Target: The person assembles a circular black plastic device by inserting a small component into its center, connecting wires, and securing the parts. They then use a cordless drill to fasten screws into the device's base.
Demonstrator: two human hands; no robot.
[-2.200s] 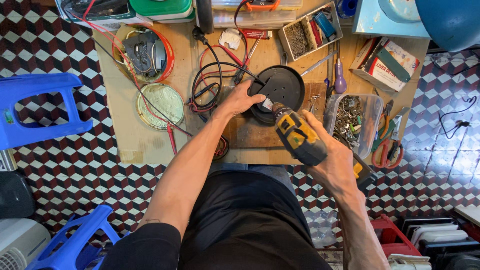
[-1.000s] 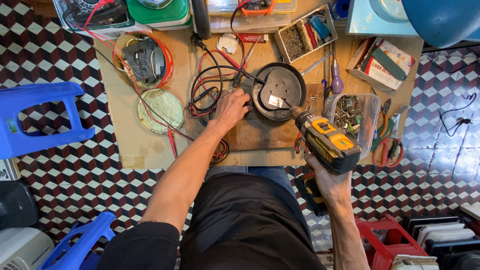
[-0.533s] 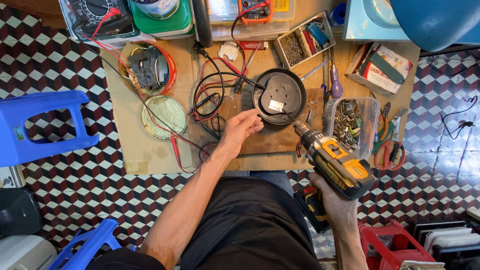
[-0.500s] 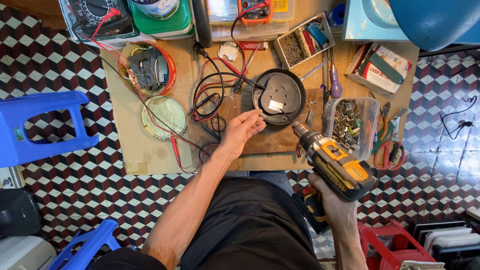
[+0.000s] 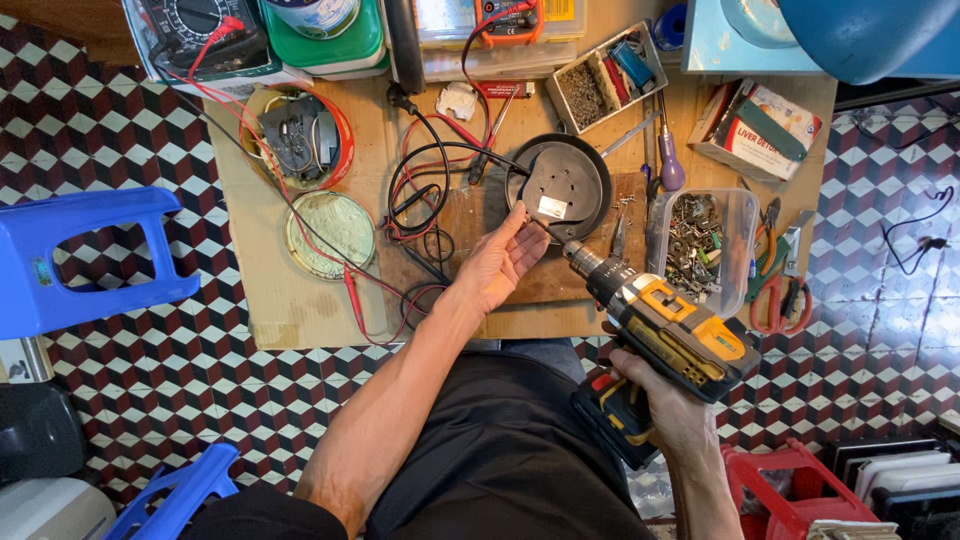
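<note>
Two hands are at work over a round black appliance base (image 5: 557, 187) that lies underside up on a wooden board (image 5: 470, 222) on the table (image 5: 262, 300); the left hand (image 5: 497, 265) is open, palm up, its fingertips touching the near rim of the base; the right hand (image 5: 662, 402) is closed around the grip of a yellow and black cordless drill (image 5: 668, 330), whose bit points toward the base from just right of it and stops short of touching it. By the look of it the screw work on the underside is mid-course; the grey cover plate sits in place on the base, and whether its screws are in or out is too small to tell. Right of the base stands a clear plastic tub of screws (image 5: 700, 240); left of the base lie looped black and red cables (image 5: 425, 195) and a round pale green lid (image 5: 330, 234).
</note>
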